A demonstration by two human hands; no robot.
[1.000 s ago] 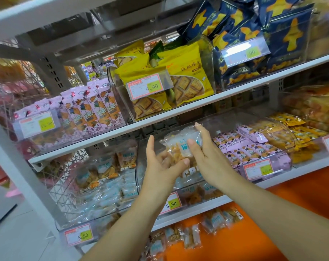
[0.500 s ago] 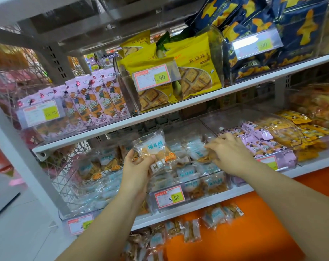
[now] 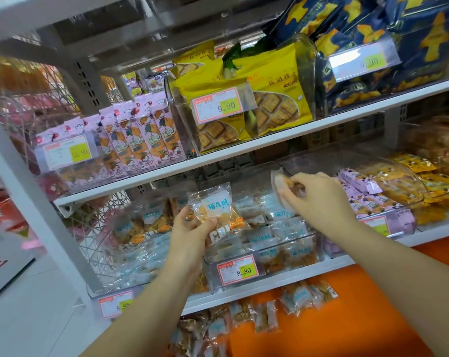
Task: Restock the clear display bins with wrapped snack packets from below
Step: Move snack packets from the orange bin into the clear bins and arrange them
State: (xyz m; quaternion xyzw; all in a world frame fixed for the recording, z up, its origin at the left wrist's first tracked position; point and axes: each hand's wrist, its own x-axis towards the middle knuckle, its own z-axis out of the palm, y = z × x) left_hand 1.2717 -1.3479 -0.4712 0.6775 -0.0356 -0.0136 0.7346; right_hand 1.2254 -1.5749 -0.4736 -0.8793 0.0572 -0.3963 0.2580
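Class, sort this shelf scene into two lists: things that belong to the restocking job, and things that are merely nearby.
Job: left hand gripping a blue-labelled packet; right hand pinching a second packet above the clear bin; loose packets below the shelf.
Merely nearby: yellow biscuit bags; pink cartons; dark blue bags; purple packets.

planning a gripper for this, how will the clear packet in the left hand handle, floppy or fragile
Probably light: the left hand holds the packet up by its lower part alone. Likely somewhat floppy: the film looks thin and crinkled. The glossy wrap may slip, and the crisp-looking pieces inside could crush under a hard squeeze.
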